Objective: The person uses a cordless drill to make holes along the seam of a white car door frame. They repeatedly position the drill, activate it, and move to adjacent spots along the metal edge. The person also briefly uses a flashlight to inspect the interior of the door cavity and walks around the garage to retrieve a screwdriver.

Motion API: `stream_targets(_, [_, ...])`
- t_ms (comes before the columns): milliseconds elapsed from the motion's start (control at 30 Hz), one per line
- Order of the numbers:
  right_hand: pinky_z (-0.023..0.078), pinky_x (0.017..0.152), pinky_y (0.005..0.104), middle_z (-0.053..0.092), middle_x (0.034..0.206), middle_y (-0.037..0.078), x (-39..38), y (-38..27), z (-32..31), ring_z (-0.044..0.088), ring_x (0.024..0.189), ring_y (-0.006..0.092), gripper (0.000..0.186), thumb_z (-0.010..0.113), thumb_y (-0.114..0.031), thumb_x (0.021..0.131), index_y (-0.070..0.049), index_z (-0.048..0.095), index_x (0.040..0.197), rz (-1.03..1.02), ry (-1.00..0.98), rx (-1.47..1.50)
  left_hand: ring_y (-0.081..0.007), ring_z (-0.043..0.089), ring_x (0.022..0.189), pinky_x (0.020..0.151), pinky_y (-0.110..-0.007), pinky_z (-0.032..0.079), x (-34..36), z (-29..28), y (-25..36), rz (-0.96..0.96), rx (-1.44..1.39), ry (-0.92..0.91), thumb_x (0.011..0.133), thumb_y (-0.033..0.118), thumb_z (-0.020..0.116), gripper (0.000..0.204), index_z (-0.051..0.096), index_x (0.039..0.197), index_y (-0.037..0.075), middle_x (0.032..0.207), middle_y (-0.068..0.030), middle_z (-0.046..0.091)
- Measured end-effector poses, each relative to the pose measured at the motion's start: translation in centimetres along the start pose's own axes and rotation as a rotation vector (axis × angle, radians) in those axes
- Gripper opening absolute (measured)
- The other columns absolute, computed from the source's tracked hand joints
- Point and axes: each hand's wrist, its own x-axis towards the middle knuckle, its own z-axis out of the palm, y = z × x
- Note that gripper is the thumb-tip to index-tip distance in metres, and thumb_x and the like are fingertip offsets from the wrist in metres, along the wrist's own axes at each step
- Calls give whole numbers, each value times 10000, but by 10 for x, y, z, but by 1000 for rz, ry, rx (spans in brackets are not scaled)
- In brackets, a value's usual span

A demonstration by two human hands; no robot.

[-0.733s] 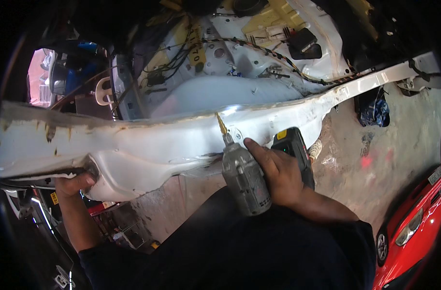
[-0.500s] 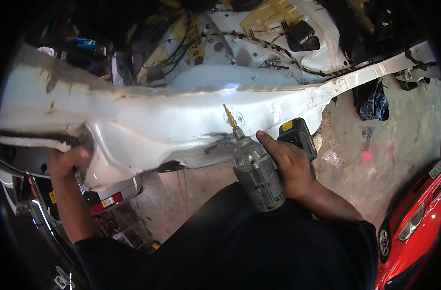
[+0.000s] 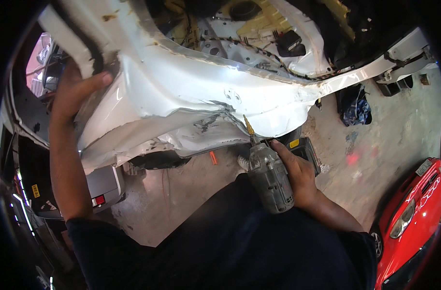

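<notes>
My left hand [image 3: 78, 94] grips the raised left edge of a white car body panel [image 3: 177, 79], thumb on the near side, the other fingers hidden behind the edge. My right hand [image 3: 300, 176] is wrapped round a dark grey cordless impact driver [image 3: 269, 178], its battery on the right. A gold-coloured step drill bit [image 3: 249, 126] points up and away from its nose. The tip lies in front of the panel's lower edge; whether it touches I cannot tell. Small round marks [image 3: 232, 95] and a dark, torn-looking crease [image 3: 223, 107] show on the panel above the bit.
Beyond the panel is a car's bare interior with a wiring harness [image 3: 259, 50] and a black box [image 3: 290, 44]. A red car [image 3: 413, 212] stands at the lower right. A silver-grey car [image 3: 104, 186] is at the lower left. An orange object [image 3: 213, 158] lies on the concrete floor.
My left hand and the panel's left end appear higher, and more of its underside shows. The driver has shifted right and slightly down, so its bit no longer overlaps the round marks.
</notes>
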Motion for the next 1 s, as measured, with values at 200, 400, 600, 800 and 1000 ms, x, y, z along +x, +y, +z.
stream_targets(200, [572, 735, 426, 738, 996, 182, -13, -28, -27, 726, 806, 337, 808, 801, -172, 838, 64, 497, 1548, -103, 72, -46, -264, 767, 1026, 972, -392, 581, -24, 16, 38, 221, 561, 306, 809, 414, 940, 639, 752, 1266, 9, 1169, -159, 800])
stream_targets(400, [595, 714, 425, 776, 1021, 156, -18, -43, -63, 755, 808, 316, 693, 812, -69, 851, -1, 574, 1498, -391, 193, -110, -188, 744, 1052, 956, -330, 573, -130, 110, 92, 320, 22, 546, 917, 78, 827, 409, 732, 1309, 6, 1190, -100, 794])
stream_targets(600, [630, 691, 355, 781, 938, 200, -25, -53, -77, 765, 759, 265, 314, 726, -166, 1017, 31, 698, 1260, -177, 269, 133, -185, 759, 1055, 915, -325, 609, -148, 181, 133, 187, -1210, -298, 1072, 81, 631, 276, 717, 1307, -35, 1113, -156, 792])
stream_targets(800, [635, 699, 336, 775, 956, 218, -47, -74, -95, 759, 781, 279, 686, 532, -530, 1072, 127, 724, 1118, 695, 127, 876, -196, 768, 1028, 921, -336, 620, -151, 186, 158, 374, -1425, -489, 1052, 57, 631, 240, 742, 1229, -61, 1118, -178, 794])
stream_targets(1000, [645, 735, 366, 708, 1180, 247, -55, -63, -79, 755, 880, 276, 1096, 930, -38, 824, -113, 231, 1665, -78, 202, 895, -259, 784, 1070, 977, -373, 626, -148, 194, 176, 371, -1529, -600, 1035, 19, 624, 249, 731, 1238, -77, 1145, -217, 786])
